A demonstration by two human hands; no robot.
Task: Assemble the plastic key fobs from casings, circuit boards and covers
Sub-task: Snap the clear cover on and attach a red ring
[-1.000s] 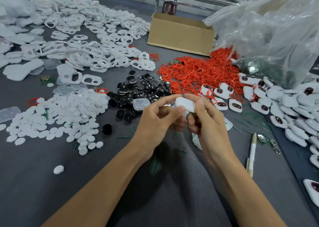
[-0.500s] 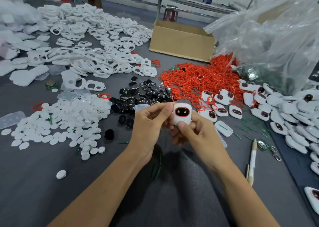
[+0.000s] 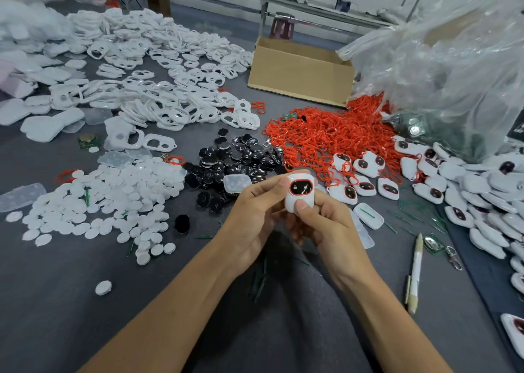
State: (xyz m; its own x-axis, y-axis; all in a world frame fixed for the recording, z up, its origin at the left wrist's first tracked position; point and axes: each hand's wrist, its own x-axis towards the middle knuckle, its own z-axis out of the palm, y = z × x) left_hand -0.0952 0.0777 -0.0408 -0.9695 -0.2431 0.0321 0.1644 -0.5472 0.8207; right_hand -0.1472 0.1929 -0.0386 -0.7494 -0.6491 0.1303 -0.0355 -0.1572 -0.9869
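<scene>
Both hands hold 1 white key fob point(image 3: 300, 195) just above the grey bench point(image 3: 56, 301), near the middle of the view. Its front faces the camera: a dark oval window ringed in red, with 2 small pale symbols inside. The left hand point(image 3: 252, 222) grips the fob's left side, with the thumb tip against the upper left edge and the fingers curled behind. The right hand point(image 3: 331, 225) grips from the right and below, with the thumb pressed on the lower front and the fingers wrapped behind. The fingers of both hands are therefore grasping the fob.

Just beyond the hands lies a heap of black pieces point(image 3: 235, 160), with 1 clear lid point(image 3: 236, 182) at its near edge, just left of the fob. A heap of white round covers point(image 3: 113, 197) spreads to the left, and 1 stray disc point(image 3: 103, 287) lies well apart from it, nearer the camera. Farther back on the left are white casings point(image 3: 158, 97) with cut-out windows, and beside them 1 small green circuit board point(image 3: 88, 141). A pile of red rings point(image 3: 326, 137) sits behind the fob to the right. Finished fobs point(image 3: 467, 191) crowd the right side of the bench. A cardboard box point(image 3: 300, 72) stands behind the rings, next to a clear plastic bag point(image 3: 453, 69). A pen point(image 3: 415, 273) lies on the bench to the right of the right forearm.
</scene>
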